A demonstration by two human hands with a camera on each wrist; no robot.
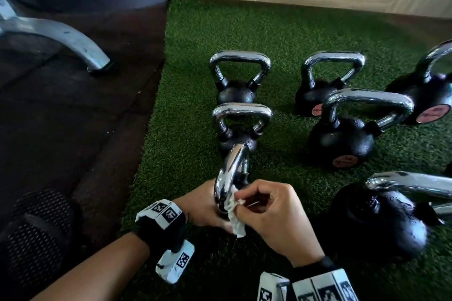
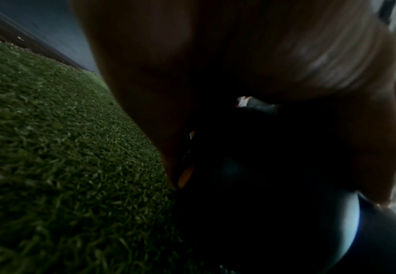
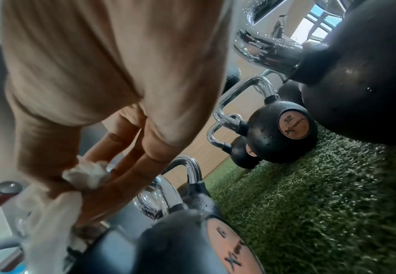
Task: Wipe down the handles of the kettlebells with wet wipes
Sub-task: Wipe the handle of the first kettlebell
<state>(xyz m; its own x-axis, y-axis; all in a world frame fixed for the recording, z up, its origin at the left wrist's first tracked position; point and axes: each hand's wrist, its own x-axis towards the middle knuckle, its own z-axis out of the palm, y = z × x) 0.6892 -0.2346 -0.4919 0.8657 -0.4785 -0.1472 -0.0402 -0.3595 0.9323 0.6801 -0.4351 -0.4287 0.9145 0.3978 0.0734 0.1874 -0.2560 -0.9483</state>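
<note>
Head view: the right hand (image 1: 266, 210) pinches a white wet wipe (image 1: 236, 215) against the chrome handle (image 1: 231, 176) of the nearest kettlebell on the green turf (image 1: 190, 105). The left hand (image 1: 205, 208) rests low behind that handle; its grip cannot be determined. Five further kettlebells (image 1: 342, 139) stand nearby.

Left wrist view: dark; the palm covers the black ball (image 2: 251, 213).

Right wrist view: curled fingers (image 3: 131, 166) hold the crumpled wipe on the handle.

The right hand (image 3: 112, 103) pinches a crumpled white wet wipe (image 3: 86, 176) against the chrome handle (image 3: 159, 192) of a black kettlebell (image 3: 192, 241) just below the fingers. Beyond the fingertips, a kettlebell marked 12 (image 3: 283, 129) stands on green turf (image 3: 321, 204), a smaller one (image 3: 239, 153) just behind it.
</note>
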